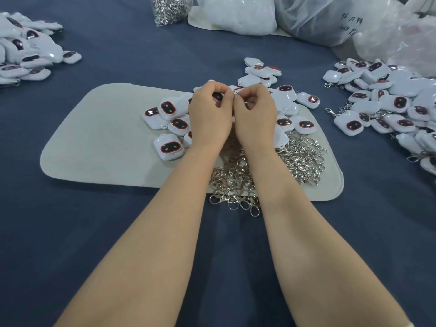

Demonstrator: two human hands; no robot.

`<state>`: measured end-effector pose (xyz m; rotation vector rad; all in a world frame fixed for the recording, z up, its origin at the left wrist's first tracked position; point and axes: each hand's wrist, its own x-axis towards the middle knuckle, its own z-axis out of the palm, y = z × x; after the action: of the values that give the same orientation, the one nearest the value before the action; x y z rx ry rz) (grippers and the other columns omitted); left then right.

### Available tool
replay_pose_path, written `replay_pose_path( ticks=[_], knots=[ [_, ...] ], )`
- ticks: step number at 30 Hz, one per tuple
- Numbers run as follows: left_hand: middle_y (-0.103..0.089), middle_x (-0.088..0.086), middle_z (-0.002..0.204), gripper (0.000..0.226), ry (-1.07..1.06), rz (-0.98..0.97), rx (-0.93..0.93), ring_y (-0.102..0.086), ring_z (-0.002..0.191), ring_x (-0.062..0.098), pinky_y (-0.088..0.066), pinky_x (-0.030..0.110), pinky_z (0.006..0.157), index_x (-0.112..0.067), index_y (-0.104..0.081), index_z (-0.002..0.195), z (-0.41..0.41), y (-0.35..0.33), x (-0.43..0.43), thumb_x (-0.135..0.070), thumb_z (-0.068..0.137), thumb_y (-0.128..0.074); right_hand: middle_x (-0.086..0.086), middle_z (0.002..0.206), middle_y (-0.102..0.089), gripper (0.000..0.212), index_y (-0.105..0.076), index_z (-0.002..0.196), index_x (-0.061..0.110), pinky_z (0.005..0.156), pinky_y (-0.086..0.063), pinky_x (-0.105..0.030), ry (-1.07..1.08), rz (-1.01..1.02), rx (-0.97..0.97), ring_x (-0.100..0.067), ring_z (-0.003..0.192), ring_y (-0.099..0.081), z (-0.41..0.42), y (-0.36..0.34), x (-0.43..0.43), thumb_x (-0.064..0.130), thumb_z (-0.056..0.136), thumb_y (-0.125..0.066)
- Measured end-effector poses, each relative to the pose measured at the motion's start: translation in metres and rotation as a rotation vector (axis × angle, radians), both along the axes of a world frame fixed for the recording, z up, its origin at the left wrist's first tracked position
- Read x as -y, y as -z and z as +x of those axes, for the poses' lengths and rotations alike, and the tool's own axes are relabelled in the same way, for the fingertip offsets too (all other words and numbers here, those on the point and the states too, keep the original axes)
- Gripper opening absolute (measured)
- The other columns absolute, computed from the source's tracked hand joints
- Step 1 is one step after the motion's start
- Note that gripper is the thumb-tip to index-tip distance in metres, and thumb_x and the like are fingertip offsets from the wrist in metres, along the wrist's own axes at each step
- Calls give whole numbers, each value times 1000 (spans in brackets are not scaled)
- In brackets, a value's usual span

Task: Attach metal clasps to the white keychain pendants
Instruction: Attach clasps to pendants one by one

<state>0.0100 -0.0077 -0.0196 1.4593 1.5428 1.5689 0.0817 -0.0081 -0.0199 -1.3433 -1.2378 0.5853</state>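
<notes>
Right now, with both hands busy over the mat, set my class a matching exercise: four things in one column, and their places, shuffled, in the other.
Things
1. loose clasps
2. bag of clasps
3. held pendant
4. clasped pendants

Places
A. far edge of the cloth
B. right of the mat
C. between left hand and right hand
D. near edge of the mat

Pairs: 1-D, 2-A, 3-C, 4-B
</notes>
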Motion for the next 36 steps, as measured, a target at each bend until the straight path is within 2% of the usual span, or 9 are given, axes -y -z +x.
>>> replay_pose_path(
  ticks=[4,12,17,20,24,28,31,36],
  knots=[
    [-58,-9,82,9,-9,-1,-49,-50,67,-7,-33,0,64,-7,-66,91,0,1,-1,-9,90,-58,14,75,-54,7,-54,87,12,66,-39,-5,1,-1,-35,6,66,-51,0,0,-1,6,87,-58],
    [-56,-9,80,10,-15,-18,-80,-49,63,-6,-32,2,62,-8,-65,90,1,1,-2,-10,91,-56,18,78,-52,10,-50,91,15,66,-39,-5,-18,11,1,1,71,-51,-1,0,-1,5,90,-55],
    [-58,-7,84,11,-17,-21,-81,-48,69,6,-35,12,66,-6,-65,91,2,0,-2,-10,91,-55,19,77,-51,13,-49,90,16,65,-37,-3,-10,29,38,4,70,-51,-1,1,0,4,89,-54],
    [-58,-6,86,11,-24,-25,-89,-48,72,7,-34,13,66,-6,-64,92,2,0,-2,-9,91,-54,20,76,-51,13,-51,89,16,64,-36,-1,-11,20,50,5,69,-50,-1,1,1,4,88,-55],
    [-59,-3,90,11,-29,-24,-109,-47,76,8,-32,5,61,-5,-63,92,2,1,-2,-8,91,-53,19,75,-51,10,-54,90,15,64,-36,-1,-3,9,50,6,68,-50,0,1,0,5,88,-56],
    [-64,3,99,12,-29,-26,-111,-48,80,9,-32,13,66,-4,-63,93,3,1,-2,-8,91,-52,19,75,-52,8,-57,92,12,64,-37,-2,2,6,66,4,68,-50,0,2,-1,5,88,-56],
    [-64,3,98,12,-31,-26,-108,-47,79,9,-32,13,67,-4,-63,93,3,1,-2,-8,91,-52,19,77,-51,10,-57,98,10,66,-37,-5,9,10,62,3,70,-50,0,3,-1,6,89,-56],
    [-62,0,96,11,-30,-29,-101,-47,78,9,-32,11,64,-5,-63,92,2,0,-1,-7,91,-52,19,76,-50,9,-56,96,10,66,-37,-4,11,8,78,6,69,-49,0,2,-1,6,88,-56]
  ],
)
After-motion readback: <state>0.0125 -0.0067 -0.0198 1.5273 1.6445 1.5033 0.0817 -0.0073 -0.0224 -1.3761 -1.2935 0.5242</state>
